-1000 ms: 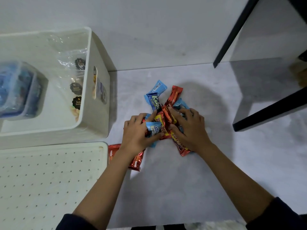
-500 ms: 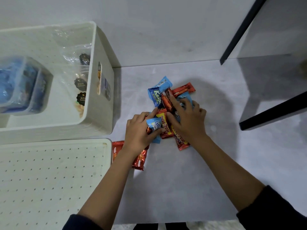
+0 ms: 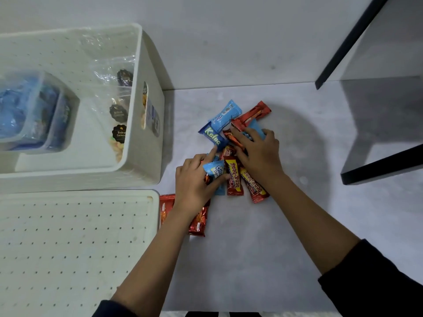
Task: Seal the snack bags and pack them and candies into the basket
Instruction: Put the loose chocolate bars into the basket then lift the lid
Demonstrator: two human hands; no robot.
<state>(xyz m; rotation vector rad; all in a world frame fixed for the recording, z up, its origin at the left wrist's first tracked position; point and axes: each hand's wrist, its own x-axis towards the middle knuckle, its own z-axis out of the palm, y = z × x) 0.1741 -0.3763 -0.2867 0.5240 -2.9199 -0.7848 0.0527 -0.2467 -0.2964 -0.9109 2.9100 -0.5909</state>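
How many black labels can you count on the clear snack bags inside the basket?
3: far label, middle label, near label, all along the basket's right wall; others may be hidden.

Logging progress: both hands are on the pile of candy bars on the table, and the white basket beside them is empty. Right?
Not empty: the head view shows the white basket holding clear snack bags and plastic containers. The left hand and right hand are indeed on the candy bars.

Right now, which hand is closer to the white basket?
The left. The left hand pinches a blue candy just beside the basket, near its front corner. The right hand rests on the candies farther away from the basket.
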